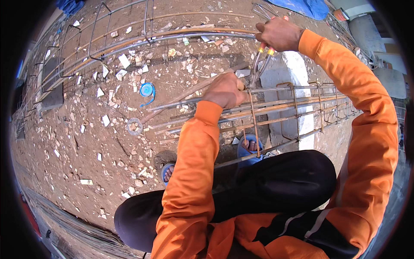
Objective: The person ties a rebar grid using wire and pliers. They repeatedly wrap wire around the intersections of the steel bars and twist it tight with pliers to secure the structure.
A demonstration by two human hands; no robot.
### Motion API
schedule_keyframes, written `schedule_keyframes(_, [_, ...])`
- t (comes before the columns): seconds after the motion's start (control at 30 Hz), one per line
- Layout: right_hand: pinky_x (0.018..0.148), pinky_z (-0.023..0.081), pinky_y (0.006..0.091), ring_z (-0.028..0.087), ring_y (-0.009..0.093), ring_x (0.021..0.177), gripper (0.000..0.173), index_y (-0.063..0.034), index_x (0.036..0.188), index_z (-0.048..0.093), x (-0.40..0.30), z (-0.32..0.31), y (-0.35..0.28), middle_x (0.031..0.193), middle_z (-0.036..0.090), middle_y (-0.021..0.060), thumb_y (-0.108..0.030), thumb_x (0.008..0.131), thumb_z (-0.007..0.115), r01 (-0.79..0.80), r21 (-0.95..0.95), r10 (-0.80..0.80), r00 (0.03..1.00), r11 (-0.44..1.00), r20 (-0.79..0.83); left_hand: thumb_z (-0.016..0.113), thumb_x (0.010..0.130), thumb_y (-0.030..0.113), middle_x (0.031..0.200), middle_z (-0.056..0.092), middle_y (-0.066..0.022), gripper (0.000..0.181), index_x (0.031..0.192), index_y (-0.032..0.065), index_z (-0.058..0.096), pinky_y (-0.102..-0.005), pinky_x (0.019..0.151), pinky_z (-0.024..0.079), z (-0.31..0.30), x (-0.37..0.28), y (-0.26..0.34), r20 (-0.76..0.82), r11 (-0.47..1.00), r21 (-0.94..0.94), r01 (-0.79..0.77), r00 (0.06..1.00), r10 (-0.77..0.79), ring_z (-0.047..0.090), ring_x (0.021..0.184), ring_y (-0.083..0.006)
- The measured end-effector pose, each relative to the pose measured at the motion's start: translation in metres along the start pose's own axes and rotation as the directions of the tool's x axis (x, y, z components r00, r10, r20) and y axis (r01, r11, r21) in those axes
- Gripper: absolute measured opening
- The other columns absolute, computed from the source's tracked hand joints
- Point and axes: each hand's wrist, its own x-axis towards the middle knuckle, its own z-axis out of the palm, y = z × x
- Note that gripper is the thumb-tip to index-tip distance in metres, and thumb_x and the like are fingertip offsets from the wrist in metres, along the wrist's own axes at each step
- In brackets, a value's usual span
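Observation:
My right hand (pixel 278 35) is closed around the red and yellow handles of steel pincers (pixel 258 67). Their jaws point down to a corner where a thin stirrup (pixel 253 119) meets the top bar of a rebar cage (pixel 275 105). Right beside those jaws, my left hand (pixel 226 90) grips the top reinforcing bar (pixel 181 104), its thumb and fingertips near the joint. Any tie wire there is too small to make out. Rusty stirrups cross the long bars farther right. The cage lies across in front of my knees, above a foot in a blue sandal (pixel 250 145).
A second rebar cage (pixel 97 58) stretches across the upper left. Under the near cage's right part is a pale concrete block (pixel 288 74). A wooden-looking pole (pixel 197 85), a blue tape roll (pixel 146 90) and a clear ring (pixel 134 126) lie on rubble-strewn soil.

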Motion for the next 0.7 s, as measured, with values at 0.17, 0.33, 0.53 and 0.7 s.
schedule_keyframes(0.17, [0.062, 0.053, 0.0446, 0.068, 0.033, 0.071, 0.022, -0.0122, 0.068, 0.071, -0.01, -0.037, -0.002, 0.067, 0.066, 0.011, -0.032, 0.065, 0.078, -0.023, -0.056, 0.028, 0.996, 0.998, 0.082, 0.076, 0.076, 0.031, 0.084, 0.071, -0.0172, 0.031, 0.097, 0.0094, 0.078, -0.0406, 0.078, 0.052, 0.0, 0.004, 0.0, -0.024, 0.999, 0.035, 0.018, 1.0, -0.018, 0.066, 0.077, -0.0315])
schedule_keyframes(0.33, [0.062, 0.053, 0.0468, 0.068, 0.035, 0.065, 0.019, -0.0082, 0.071, 0.072, -0.038, -0.04, -0.025, 0.066, 0.067, 0.0131, -0.024, 0.061, 0.076, -0.197, 0.052, 0.17, 0.931, 0.979, 0.323, 0.076, 0.075, 0.031, 0.088, 0.071, -0.0194, 0.032, 0.098, 0.009, 0.078, -0.0421, 0.082, 0.053, -0.005, 0.001, 0.0, 0.036, 0.998, 0.057, 0.0, 0.999, -0.002, 0.068, 0.086, -0.0348])
schedule_keyframes(0.53, [0.06, 0.054, 0.0445, 0.068, 0.036, 0.065, 0.032, -0.0102, 0.101, 0.061, -0.072, -0.011, -0.04, 0.075, 0.068, 0.0127, -0.029, 0.078, 0.074, -0.313, 0.007, 0.299, 0.913, 0.95, 0.277, 0.077, 0.074, 0.021, 0.106, 0.071, -0.0217, 0.032, 0.099, 0.0013, 0.074, -0.0442, 0.088, 0.055, -0.008, -0.007, 0.006, 0.038, 1.0, -0.031, -0.004, 0.999, 0.005, 0.069, 0.1, -0.0374])
schedule_keyframes(0.7, [0.072, 0.052, 0.04, 0.065, 0.024, 0.081, 0.032, -0.0234, 0.118, 0.049, -0.063, -0.025, -0.019, 0.101, 0.056, 0.0031, -0.032, 0.089, 0.059, 0.202, -0.395, -0.281, 0.948, 0.896, -0.152, 0.073, 0.076, 0.015, 0.112, 0.071, -0.0211, 0.031, 0.103, -0.0006, 0.074, -0.0442, 0.091, 0.055, -0.008, -0.006, 0.006, -0.002, 1.0, 0.013, -0.022, 1.0, 0.022, 0.068, 0.105, -0.0375])
